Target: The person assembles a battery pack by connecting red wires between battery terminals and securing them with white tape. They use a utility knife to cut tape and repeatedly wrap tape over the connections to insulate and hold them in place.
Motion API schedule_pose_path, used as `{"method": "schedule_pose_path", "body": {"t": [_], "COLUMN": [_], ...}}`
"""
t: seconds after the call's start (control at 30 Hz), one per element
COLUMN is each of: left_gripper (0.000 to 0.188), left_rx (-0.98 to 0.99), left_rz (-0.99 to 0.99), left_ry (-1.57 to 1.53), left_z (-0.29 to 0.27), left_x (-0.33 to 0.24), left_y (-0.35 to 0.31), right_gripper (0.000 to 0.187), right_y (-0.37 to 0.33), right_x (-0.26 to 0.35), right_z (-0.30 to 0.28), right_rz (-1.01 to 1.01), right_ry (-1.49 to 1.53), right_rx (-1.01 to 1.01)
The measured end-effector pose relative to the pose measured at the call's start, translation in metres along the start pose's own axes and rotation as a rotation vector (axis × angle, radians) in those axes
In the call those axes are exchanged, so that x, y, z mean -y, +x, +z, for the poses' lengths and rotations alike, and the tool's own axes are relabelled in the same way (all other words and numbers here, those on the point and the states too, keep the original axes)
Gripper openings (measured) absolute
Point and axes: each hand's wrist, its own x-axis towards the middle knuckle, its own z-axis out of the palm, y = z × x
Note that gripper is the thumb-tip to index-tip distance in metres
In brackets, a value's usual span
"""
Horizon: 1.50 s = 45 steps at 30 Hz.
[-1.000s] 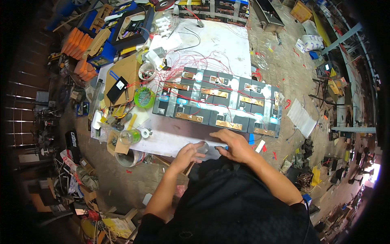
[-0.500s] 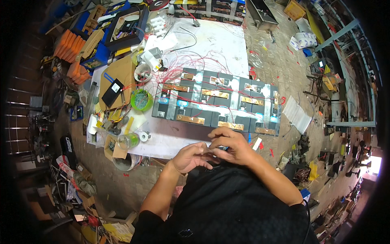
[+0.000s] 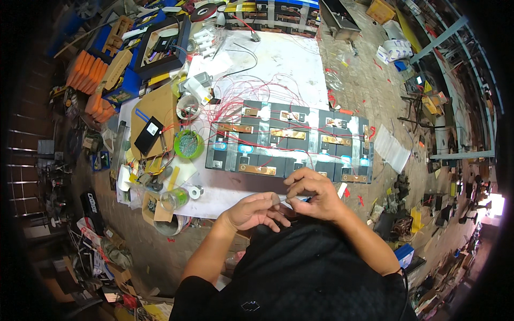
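Observation:
My left hand (image 3: 256,210) is held over the front edge of the white-covered table (image 3: 257,56), close to my body. Its thumb and forefinger pinch something small and greyish, too small to name, while the other fingers curve loosely below. Just beside it, my right hand (image 3: 315,195) has its fingertips pressed together. A bit of blue shows under those fingers, but what they grip is hidden. Beyond both hands lies a battery pack (image 3: 289,144) of black cells with copper bars, clear tape and thin red wires (image 3: 251,85) running off to its left.
On the left stand a green bowl of small hardware (image 3: 189,144), a clear jar (image 3: 175,199), a tape roll (image 3: 196,192) and a black device (image 3: 149,135) on cardboard. A second battery pack (image 3: 276,18) sits at the far end. Metal shelving (image 3: 463,155) rises on the right.
My hands have drawn slightly apart; the left thumb and forefinger now show a small greyish piece at their tips. The view has shifted a little.

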Motion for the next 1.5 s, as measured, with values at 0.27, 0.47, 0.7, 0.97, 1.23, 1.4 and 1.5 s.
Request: {"method": "schedule_pose_path", "body": {"t": [0.27, 0.47, 0.7, 0.97, 1.23, 1.4, 1.5], "left_gripper": [0.021, 0.016, 0.01, 0.01, 0.015, 0.015, 0.015], "left_rx": [-0.89, -1.086, -1.059, -1.03, -1.048, -1.086, -1.127], "left_rz": [0.532, 0.707, 0.645, 0.466, 0.4, 0.405, 0.415], "left_ry": [1.276, 1.809, 1.783, 1.579, 1.641, 1.635, 1.606], "left_z": [-0.019, -0.028, -0.039, -0.032, -0.025, -0.028, -0.028], "left_x": [-0.06, -0.092, -0.085, -0.101, -0.106, -0.102, -0.1], "left_y": [0.012, 0.04, 0.041, 0.043, 0.043, 0.046, 0.048], "right_gripper": [0.01, 0.007, 0.013, 0.012, 0.012, 0.011, 0.011], "right_y": [0.009, 0.022, 0.048, 0.064, 0.065, 0.067, 0.068], "right_x": [0.0, -0.008, -0.042, -0.065, -0.077, -0.075, -0.072], "right_z": [-0.029, -0.012, 0.018, 0.024, 0.025, 0.023, 0.022], "right_rz": [0.06, 0.211, 0.228, 0.245, 0.249, 0.274, 0.262], "right_ry": [0.101, 0.158, 0.076, 0.056, 0.072, 0.049, 0.02], "right_rx": [-0.168, -0.092, 0.047, 0.051, 0.044, 0.049, 0.054]}}
